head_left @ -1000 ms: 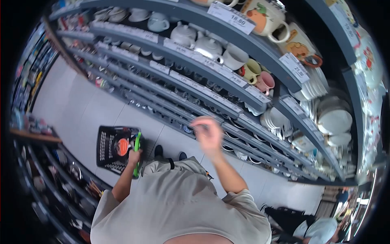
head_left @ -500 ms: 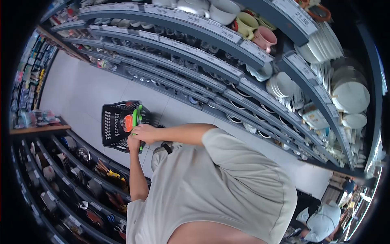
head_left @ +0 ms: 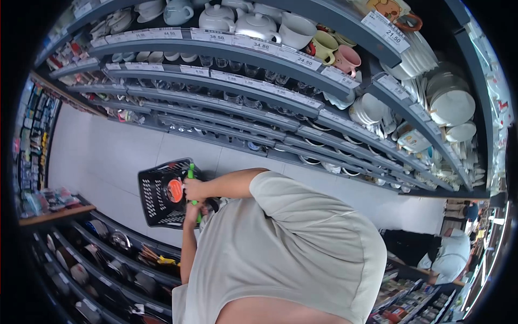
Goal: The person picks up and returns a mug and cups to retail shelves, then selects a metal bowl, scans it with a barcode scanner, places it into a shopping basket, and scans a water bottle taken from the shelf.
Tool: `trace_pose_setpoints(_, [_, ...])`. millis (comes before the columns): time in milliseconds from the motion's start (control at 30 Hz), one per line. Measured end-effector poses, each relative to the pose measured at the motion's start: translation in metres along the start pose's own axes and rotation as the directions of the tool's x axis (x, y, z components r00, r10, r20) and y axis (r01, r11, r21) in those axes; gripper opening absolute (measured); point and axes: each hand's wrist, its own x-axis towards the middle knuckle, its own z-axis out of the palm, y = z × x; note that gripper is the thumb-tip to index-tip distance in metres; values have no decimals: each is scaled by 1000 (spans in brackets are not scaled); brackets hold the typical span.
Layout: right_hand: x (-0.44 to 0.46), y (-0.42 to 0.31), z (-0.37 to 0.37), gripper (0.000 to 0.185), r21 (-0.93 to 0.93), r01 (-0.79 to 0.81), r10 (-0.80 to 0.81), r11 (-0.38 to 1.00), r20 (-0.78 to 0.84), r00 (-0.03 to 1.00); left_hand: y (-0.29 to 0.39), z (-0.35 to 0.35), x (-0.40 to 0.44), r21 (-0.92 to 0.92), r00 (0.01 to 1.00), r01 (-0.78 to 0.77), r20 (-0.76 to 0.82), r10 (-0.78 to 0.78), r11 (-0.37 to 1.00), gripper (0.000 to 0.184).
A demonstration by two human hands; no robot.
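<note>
Left grip (head_left: 191,211) clenched round green handle (head_left: 191,171) of black basket (head_left: 155,209). Right grip (head_left: 194,189) lies on same handle, just beyond left one; can't tell if fingers close. Basket front-left of person, over pale floor (head_left: 127,154); orange item (head_left: 175,190) inside. Shelf (head_left: 221,39) ahead: teapots (head_left: 256,26), cups (head_left: 324,46).

Tags (head_left: 261,46) on teapot shelf edge (head_left: 216,49): 44.50, 38.50, 34.80, 24.50. Upper tag (head_left: 386,32): 21.50. Small print illegible.
</note>
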Motion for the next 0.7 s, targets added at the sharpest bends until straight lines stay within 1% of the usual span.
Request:
trace_pose_setpoints(67, [-5, 5, -16, 24, -25, 30, -31, 999, -9, 999, 8, -7, -2, -46, 998, 13, 69, -10, 999, 13])
trace_pose_setpoints(100, [4, 8, -11, 23, 6, 23, -23, 1000, 4, 1000, 13, -15, 1, 1, 991, -14, 130, 14, 1000, 14])
trace_pose_setpoints(200, [16, 9, -11, 23, 29, -26, 27, 999, -51, 998, 20, -34, 11, -9, 979, 56, 199, -53, 998, 15])
trace_pose_setpoints(233, [21, 8, -7, 24, 33, -43, 46, 999, -79, 996, 25, -34, 8, 23, 982, 47, 184, -51, 999, 17])
trace_pose_setpoints(333, [30, 6, -5, 25, 52, -67, 74, 996, -167, 983, 25, -48, 13, 25, 979, 75, 188, -78, 997, 18])
trace_pose_setpoints(367, [27, 4, -10, 24, 34, -66, 71, 997, -189, 979, 23, -52, 12, 41, 979, 75, 189, -82, 996, 21])
trace_pose_setpoints(467, [21, 2, -20, 23, 65, -66, 78, 996, -207, 975, 29, -50, 4, 162, 981, -5, 192, -27, 987, 24])
trace_pose_setpoints(500, [26, 2, -7, 21, 87, -50, 68, 995, -209, 976, 30, -46, 3, 163, 987, -2, 156, -24, 987, 27])
trace_pose_setpoints(600, [26, 4, 8, 16, 100, -35, 63, 994, -298, 953, 31, -40, 2, 177, 993, -8, 117, -13, 984, 28])
trace_pose_setpoints(700, [22, 6, 21, 21, 150, -74, 141, 986, -507, 850, 31, -38, 0, 142, 996, 37, 72, -47, 989, 28])
